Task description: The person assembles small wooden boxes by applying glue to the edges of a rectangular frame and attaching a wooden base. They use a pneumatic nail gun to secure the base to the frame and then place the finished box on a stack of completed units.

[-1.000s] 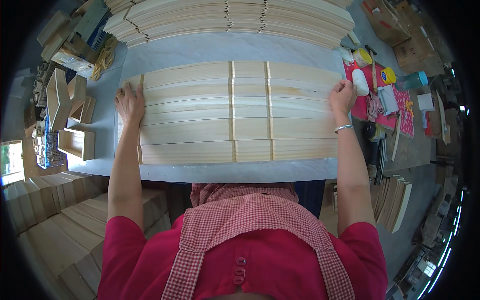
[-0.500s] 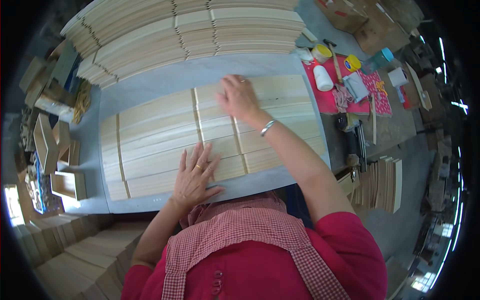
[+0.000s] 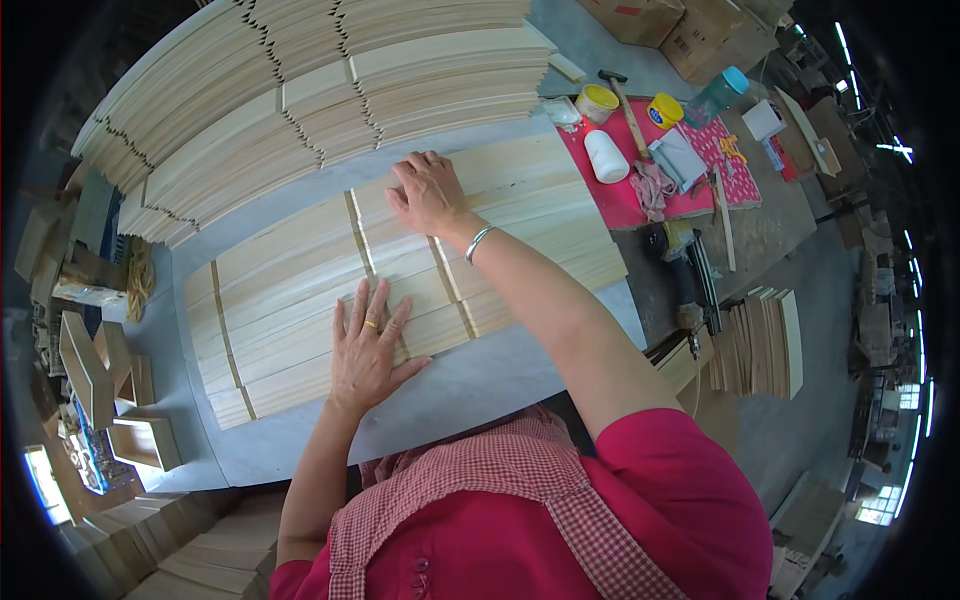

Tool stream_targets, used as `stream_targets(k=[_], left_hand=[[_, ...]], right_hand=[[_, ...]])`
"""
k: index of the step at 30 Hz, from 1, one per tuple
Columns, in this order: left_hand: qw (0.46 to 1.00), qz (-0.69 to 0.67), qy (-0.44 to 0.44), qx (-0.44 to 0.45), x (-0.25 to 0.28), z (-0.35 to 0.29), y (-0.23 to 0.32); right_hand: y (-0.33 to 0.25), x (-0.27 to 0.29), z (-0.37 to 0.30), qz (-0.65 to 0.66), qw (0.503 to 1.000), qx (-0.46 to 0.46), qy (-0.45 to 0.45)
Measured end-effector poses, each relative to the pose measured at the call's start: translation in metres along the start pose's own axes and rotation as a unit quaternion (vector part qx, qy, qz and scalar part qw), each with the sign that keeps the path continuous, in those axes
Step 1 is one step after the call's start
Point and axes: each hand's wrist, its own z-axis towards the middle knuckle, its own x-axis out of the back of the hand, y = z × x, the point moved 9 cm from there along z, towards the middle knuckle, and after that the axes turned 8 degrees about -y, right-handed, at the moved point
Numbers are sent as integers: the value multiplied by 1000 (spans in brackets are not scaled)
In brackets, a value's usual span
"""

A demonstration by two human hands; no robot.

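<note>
Several pale wooden boards [image 3: 290,270] lie side by side on a grey table [image 3: 440,390], with grooves running across them. My left hand [image 3: 366,345] rests flat on the near boards, fingers spread, with a gold ring on one finger. At the far edge of the boards is my right hand [image 3: 430,195], its fingers curled over the edge and its thumb on the top face. The fingertips there are partly hidden. A silver bracelet [image 3: 480,243] circles my right wrist.
Tall stacks of grooved boards [image 3: 300,100] stand behind. On a red cloth [image 3: 620,205] at the right are a white bottle [image 3: 605,157], a hammer [image 3: 632,115] and yellow-lidded tubs [image 3: 665,110]. A nail gun [image 3: 685,265] lies nearer. Small wooden boxes [image 3: 145,443] sit at the left.
My right hand, blurred and above the boards before, now bears on their far edge with bent fingers. My left hand stays flat on the near boards. The whole view has shifted and turned slightly.
</note>
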Motion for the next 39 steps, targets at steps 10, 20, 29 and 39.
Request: stream_targets(k=[10,20,29,39], left_hand=[[1000,0,5,0,2,1,4],[1000,6,1,18,1,-1,0],[999,30,-10,27,-2,-5,-1],[999,26,-13,29,-5,-3,-2]], right_hand=[[163,124,-76,-120,954,-172,214],[267,162,-151,-41,906,-406,110],[140,184,-153,435,804,-216,345],[73,77,-94,370,849,-304,224]])
